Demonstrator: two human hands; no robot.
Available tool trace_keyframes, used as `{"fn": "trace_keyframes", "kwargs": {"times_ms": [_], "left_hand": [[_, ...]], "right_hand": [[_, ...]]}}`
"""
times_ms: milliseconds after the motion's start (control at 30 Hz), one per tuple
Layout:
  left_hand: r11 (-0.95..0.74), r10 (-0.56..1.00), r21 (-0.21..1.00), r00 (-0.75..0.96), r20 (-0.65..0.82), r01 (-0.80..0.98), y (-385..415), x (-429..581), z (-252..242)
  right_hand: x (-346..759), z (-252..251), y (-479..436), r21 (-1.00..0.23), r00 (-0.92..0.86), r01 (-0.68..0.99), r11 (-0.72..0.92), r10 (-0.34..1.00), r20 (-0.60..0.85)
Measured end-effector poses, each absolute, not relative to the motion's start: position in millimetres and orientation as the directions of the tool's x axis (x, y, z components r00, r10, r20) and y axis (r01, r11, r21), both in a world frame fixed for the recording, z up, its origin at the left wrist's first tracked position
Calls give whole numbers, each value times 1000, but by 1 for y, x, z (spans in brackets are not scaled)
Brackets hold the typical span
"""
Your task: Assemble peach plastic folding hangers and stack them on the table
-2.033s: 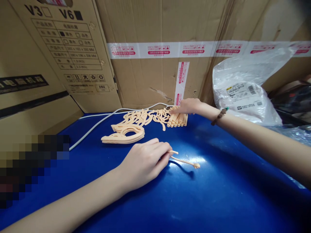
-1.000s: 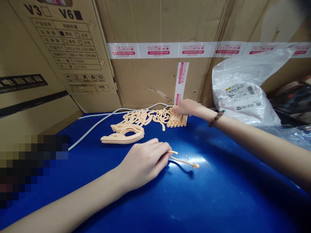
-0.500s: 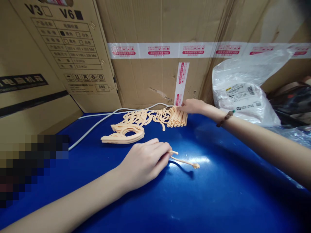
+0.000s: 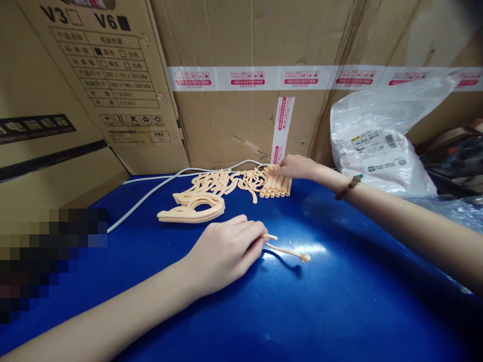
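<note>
Here, the left hand [image 4: 225,252] pinches a thin stick [image 4: 287,250]; at one o'clock from it, the right hand [image 4: 297,166] rests wide on plastic strips [image 4: 277,186].

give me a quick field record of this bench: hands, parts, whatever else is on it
surface: blue table
left hand: left hand pinches one end of a thin peach stick that lies on the table
right hand: right hand, with a bead bracelet on the wrist, fingers stretched onto a row of peach pieces
other parts: stack of curved peach pieces, with loose ones trailing toward the row
cable: white cable running behind the parts
right side: clear plastic bag with labels
backdrop: taped cardboard boxes
</note>
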State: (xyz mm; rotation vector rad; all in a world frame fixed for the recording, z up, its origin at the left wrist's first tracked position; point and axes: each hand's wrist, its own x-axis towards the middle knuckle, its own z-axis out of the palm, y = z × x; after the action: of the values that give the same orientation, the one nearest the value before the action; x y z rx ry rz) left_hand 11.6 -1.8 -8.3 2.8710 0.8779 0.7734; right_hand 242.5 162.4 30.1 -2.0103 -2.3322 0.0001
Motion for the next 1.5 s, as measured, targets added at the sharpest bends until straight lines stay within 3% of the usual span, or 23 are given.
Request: {"fn": "trace_keyframes", "kwargs": {"times_ms": [400, 1100, 1300, 1500], "left_hand": [[-841, 529, 165, 718, 453, 515, -1, 12, -9], [-839, 529, 156, 716, 455, 521, 0, 11, -11], [-838, 532, 160, 714, 455, 522, -1, 10, -11], [-828, 547, 170, 705, 451, 534, -1, 10, -10]], "right_hand": [[244, 29, 158, -60, -196, 978, 199, 979, 60], [244, 26, 158, -78, -106, 991, 112, 991, 80], [254, 18, 164, -138, -55, 989, 61, 998, 43], [262, 11, 167, -291, -32, 956, 40, 999, 34]]}}
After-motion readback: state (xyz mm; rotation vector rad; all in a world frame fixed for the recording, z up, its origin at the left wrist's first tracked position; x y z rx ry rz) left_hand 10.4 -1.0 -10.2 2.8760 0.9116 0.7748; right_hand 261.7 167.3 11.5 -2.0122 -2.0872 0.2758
